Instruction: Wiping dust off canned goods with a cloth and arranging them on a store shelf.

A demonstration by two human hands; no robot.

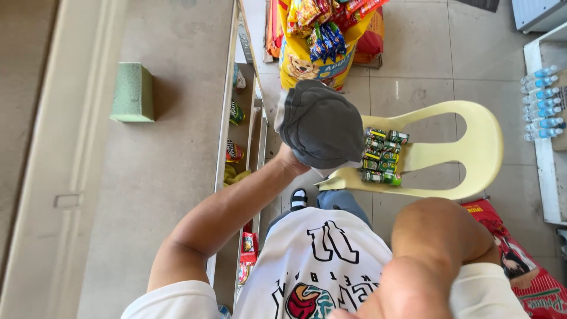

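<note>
Grey cloth [322,124] sits bunched in the left hand [293,158], fingers closed around it, held out above the shelf edge. Just beyond it, small cans [383,156] crowd a yellow plastic chair [472,147]; a careless swing could knock them off. Whether the right hand is open or closed cannot be told.

Yellow pet-food sack [307,62] behind green cans [383,156].

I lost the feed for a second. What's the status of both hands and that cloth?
Left hand grips crumpled dark grey cloth above pale yellow plastic chair. Right hand out of view, arm bent. Small green cans cluster on chair seat.
</note>
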